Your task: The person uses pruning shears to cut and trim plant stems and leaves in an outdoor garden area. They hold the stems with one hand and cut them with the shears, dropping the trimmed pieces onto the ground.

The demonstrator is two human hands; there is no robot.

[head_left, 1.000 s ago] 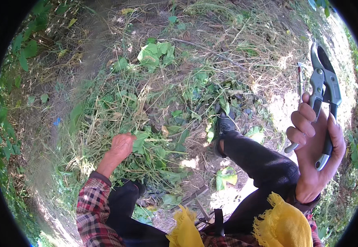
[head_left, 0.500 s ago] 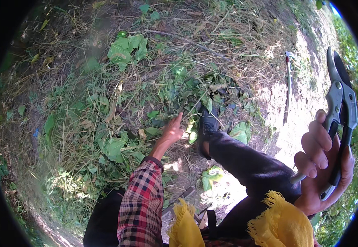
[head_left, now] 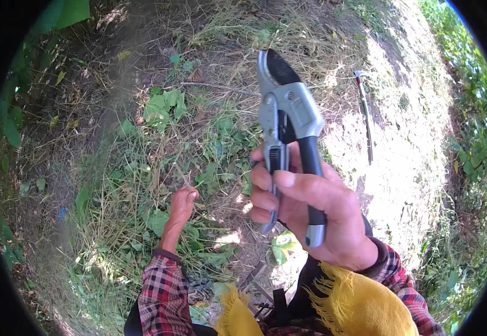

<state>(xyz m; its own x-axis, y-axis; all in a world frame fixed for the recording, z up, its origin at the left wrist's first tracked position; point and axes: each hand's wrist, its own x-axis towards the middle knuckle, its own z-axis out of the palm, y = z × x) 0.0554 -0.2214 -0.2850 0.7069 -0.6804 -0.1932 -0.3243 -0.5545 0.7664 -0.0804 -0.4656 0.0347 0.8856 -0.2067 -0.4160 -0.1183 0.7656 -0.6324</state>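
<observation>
Raised in front of me, my right hand (head_left: 333, 196) is wrapped round the handles of a pair of pruning shears (head_left: 298, 109). The shears have a silver-grey body, dark grips and a dark blade, and their tips point up and away from me. The blades look nearly together. Lower and to the left, my left hand (head_left: 180, 211) is closed, with the thumb pressed to the fingers, over grass and cut leaves. Whether anything sits in that grip is too small to make out; a thin stem lies just beyond it.
Dry grass and wilted green leaves (head_left: 162, 106) cover the ground. A long-handled tool with a metal head (head_left: 365, 106) lies at the right. Leafy plants (head_left: 473, 73) line the right edge. Ends of a yellow fringed scarf (head_left: 372, 297) hang at the bottom.
My right hand has swung the shears from the far right to the middle. My left hand has drawn left and down, its pointing fingers now curled. My outstretched foot is no longer visible.
</observation>
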